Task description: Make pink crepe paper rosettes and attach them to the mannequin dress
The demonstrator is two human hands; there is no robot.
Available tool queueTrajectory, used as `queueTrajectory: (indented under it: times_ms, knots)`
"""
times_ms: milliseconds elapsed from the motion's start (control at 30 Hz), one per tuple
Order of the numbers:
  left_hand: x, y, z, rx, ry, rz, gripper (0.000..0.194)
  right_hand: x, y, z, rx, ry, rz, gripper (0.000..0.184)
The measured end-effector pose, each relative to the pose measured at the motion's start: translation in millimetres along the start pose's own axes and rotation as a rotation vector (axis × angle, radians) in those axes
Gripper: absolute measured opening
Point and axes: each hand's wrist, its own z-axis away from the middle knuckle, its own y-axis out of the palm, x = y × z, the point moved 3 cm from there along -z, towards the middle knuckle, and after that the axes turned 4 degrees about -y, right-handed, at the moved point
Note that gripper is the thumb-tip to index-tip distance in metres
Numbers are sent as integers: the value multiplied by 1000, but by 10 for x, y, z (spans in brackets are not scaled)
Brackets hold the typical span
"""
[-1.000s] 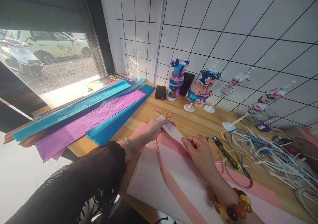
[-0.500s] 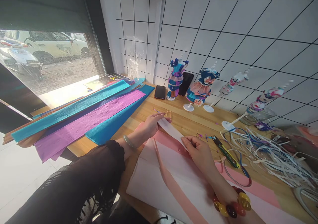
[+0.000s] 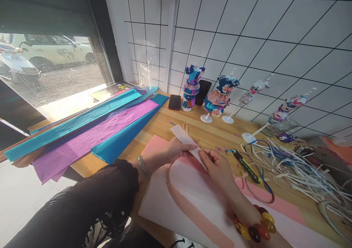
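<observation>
Tbl (image 3: 159, 121): paper strip (image 3: 178, 132) btwn L hand (image 3: 178, 150) & R hand (image 3: 217, 164), above paper sheets (image 3: 189, 189) at nr side. Far L: overlapping paper lengths (image 3: 99, 128), nr ends past tbl edge; window (image 3: 63, 68) beyond. Back, L to R: flat phone (image 3: 175, 102), then row of 4 dress forms (image 3: 222, 94) before wall (image 3: 220, 42); 2nd phone (image 3: 204, 90) bhd leftmost form. Cutter (image 3: 246, 166) R of R hand; ribbon heap (image 3: 299, 172) farther R, jar (image 3: 282, 126) bhd it, nr rightmost form.

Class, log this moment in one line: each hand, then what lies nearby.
left hand: pinches strip | right hand: pinches same strip | beneath: paper | right: cutter
</observation>
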Motion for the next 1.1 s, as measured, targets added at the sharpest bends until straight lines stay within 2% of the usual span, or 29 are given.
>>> queueTrajectory:
  times_ms: [67, 133, 333, 433, 533, 767, 933, 1100]
  knots:
    - [-10, 15, 21, 27, 12, -43, 25, 13, 19, 13, 20, -17, 28, 34]
    - [-26, -17, 16, -8, 26, -49, 23, 7, 25, 16, 39, -19, 49, 35]
    - [-92, -239, -87, -223, 91, 9, 19, -65, -4, -12, 64, 14, 50, 37]
    - [-133, -351, -137, -340, 114, 35, 21, -100, -2, -16, 82, 65, -73, 36]
    - [-162, -421, -169, -399, 119, 45, 24, -101, 3, -15, 97, 105, -166, 36]
    - [-169, -467, -177, -458, 115, 36, 26, -76, -14, -30, 74, 121, -99, 42]
    - [-152, -387, -143, -429, 117, 10, 25, -50, -6, -24, 50, 1, -54, 33]
    - [-145, -352, -135, -403, 121, -15, 24, -58, -19, -13, 47, 43, 45, 32]
